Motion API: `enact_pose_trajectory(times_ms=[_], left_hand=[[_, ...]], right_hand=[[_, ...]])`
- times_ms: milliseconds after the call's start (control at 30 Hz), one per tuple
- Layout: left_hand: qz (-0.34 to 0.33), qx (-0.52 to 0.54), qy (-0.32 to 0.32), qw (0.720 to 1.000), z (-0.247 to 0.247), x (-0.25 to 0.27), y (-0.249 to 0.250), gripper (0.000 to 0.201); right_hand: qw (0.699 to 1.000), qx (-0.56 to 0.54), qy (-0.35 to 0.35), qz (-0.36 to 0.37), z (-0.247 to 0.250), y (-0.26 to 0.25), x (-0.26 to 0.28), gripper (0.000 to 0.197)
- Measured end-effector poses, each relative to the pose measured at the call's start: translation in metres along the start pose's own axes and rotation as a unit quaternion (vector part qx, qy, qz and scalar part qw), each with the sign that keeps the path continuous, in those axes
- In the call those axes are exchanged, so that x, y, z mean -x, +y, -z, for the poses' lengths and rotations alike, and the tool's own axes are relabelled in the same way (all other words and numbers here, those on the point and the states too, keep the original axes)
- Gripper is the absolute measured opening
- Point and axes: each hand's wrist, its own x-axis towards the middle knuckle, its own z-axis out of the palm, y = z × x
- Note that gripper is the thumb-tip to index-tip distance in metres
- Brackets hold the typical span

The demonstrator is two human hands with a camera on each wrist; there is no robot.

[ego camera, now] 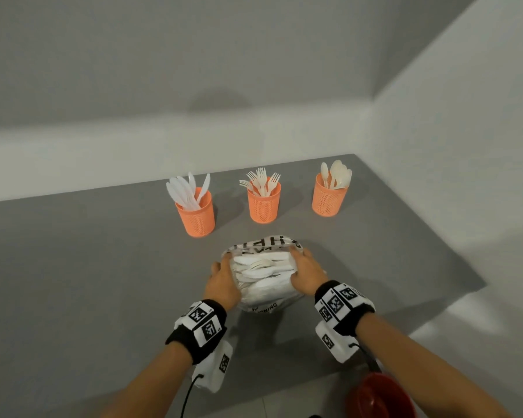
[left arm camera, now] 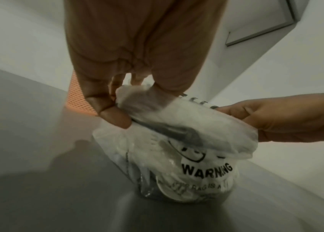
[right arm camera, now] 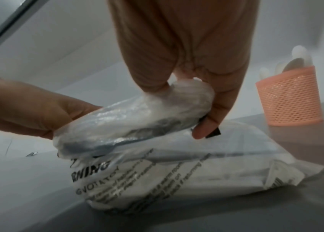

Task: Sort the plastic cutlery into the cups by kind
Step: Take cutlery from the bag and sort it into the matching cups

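A clear plastic bag (ego camera: 261, 297) printed with black warning text lies on the grey table (ego camera: 73, 267), its mouth held wide. White plastic cutlery (ego camera: 263, 268) shows inside it. My left hand (ego camera: 222, 282) grips the bag's rolled rim (left arm camera: 157, 119) on the left, and my right hand (ego camera: 307, 271) grips the rim (right arm camera: 137, 119) on the right. Three orange mesh cups stand behind: the left cup (ego camera: 196, 217) holds knives, the middle cup (ego camera: 264, 205) holds forks, the right cup (ego camera: 329, 197) holds spoons.
The table meets white walls at the back and right, and its front right corner ends near a pale floor. A red bowl-shaped object (ego camera: 379, 396) sits below the table's near edge by my right forearm. The spoon cup (right arm camera: 288, 97) stands close to my right hand.
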Motion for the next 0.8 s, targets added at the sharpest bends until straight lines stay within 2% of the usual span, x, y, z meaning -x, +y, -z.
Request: enact_pose_trajectory(times_ms=[200, 267, 333, 400, 467, 500, 533, 667, 733, 800], left_hand=[[0.003, -0.013, 0.053, 0.999, 0.025, -0.007, -0.024, 0.079], [0.004, -0.028, 0.081, 0.996, 0.032, -0.008, -0.032, 0.081], [0.005, -0.037, 0.103, 0.994, 0.037, -0.008, -0.037, 0.081], [0.006, -0.037, 0.121, 0.992, 0.043, -0.009, -0.039, 0.079], [0.007, -0.037, 0.134, 0.99, 0.049, -0.01, -0.04, 0.077], [0.006, -0.041, 0.141, 0.989, 0.052, -0.011, -0.039, 0.075], [0.006, -0.045, 0.146, 0.988, 0.055, -0.012, -0.039, 0.074], [0.031, -0.076, 0.161, 0.984, 0.061, -0.011, -0.041, 0.078], [0.042, -0.09, 0.166, 0.981, 0.062, -0.008, -0.042, 0.078], [0.053, -0.097, 0.174, 0.978, 0.062, -0.004, -0.042, 0.078]], right_hand=[[0.998, -0.023, -0.039, 0.042, -0.009, -0.029, -0.029, 0.076], [0.998, 0.003, -0.043, 0.056, -0.012, -0.042, -0.042, 0.075], [0.993, 0.093, -0.013, 0.076, -0.012, -0.057, -0.046, 0.067], [0.952, 0.244, 0.092, 0.161, -0.012, -0.074, -0.049, 0.049], [0.907, 0.298, 0.132, 0.268, -0.012, -0.091, -0.053, 0.036], [0.891, 0.309, 0.1, 0.318, -0.015, -0.096, -0.059, 0.032], [0.89, 0.298, 0.049, 0.343, -0.02, -0.099, -0.069, 0.03], [0.909, 0.25, -0.106, 0.317, -0.031, -0.099, -0.105, 0.047], [0.896, 0.274, -0.174, 0.303, -0.034, -0.105, -0.116, 0.044], [0.878, 0.297, -0.208, 0.311, -0.035, -0.113, -0.122, 0.043]])
